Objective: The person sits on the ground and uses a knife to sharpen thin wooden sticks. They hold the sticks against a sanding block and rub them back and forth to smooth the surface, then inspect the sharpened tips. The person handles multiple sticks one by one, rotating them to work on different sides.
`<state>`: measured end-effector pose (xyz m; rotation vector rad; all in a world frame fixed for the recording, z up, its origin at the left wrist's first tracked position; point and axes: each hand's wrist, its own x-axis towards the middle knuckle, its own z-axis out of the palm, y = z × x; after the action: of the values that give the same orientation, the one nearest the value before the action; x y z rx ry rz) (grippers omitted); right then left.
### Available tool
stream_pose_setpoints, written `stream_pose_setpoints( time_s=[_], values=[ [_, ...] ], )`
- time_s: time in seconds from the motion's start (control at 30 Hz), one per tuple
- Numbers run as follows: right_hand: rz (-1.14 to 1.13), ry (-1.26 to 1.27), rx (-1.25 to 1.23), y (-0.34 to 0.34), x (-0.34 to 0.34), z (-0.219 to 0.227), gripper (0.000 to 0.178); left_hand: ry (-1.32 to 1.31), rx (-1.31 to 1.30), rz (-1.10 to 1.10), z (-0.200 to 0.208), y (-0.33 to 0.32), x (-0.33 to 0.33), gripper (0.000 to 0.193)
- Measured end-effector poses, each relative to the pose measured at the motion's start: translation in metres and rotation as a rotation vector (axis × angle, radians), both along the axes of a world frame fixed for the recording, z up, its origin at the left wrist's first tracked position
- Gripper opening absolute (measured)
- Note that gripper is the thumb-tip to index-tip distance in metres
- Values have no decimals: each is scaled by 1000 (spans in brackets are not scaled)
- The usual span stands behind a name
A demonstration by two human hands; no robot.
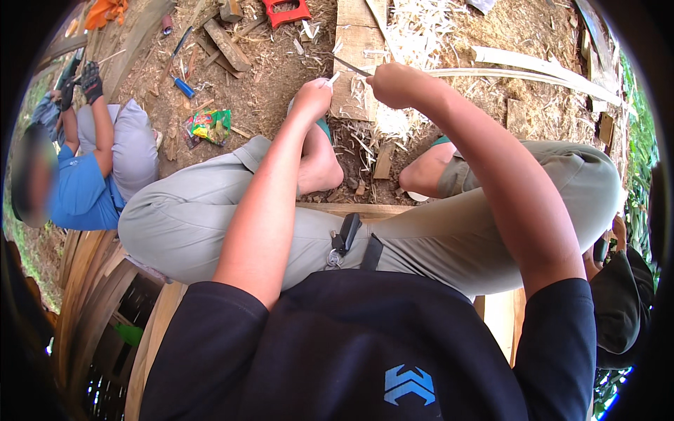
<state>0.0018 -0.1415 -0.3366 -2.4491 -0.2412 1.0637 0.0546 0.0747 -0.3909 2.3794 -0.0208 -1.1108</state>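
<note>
My left hand (312, 100) is closed, pinching a small pale wood strip (333, 78) whose tip sticks out past the fingers. My right hand (400, 85) is wrapped round the handle of a knife (352, 67). Its thin dark blade points left, toward the strip; I cannot tell whether the two touch. The handle is hidden by my fingers. Both hands are above a wooden plank (357, 42) that lies on the ground between my feet. Pale shavings (407, 35) are heaped beside the plank.
Long pale strips (540, 67) stretch off to the right. A red saw handle (286, 10), wood blocks (228, 45), a blue-handled tool (184, 88) and a shiny green packet (210, 125) lie on the left. A gloved person in blue (88, 182) sits at left; another person (621, 302) is at right.
</note>
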Motion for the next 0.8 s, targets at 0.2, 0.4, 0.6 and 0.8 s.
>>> stream_pose_setpoints(
  time_s=[0.2,0.4,0.6,0.8],
  values=[
    [-12,62,6,9,-7,15,37,27,-13,75,-7,3,0,31],
    [63,26,19,10,-8,7,36,-4,-49,60,-21,10,0,29],
    [123,85,-3,7,-4,8,37,22,-74,77,-20,9,1,24],
    [-33,115,37,-4,4,18,36,78,-85,85,-17,9,5,20]
  ],
)
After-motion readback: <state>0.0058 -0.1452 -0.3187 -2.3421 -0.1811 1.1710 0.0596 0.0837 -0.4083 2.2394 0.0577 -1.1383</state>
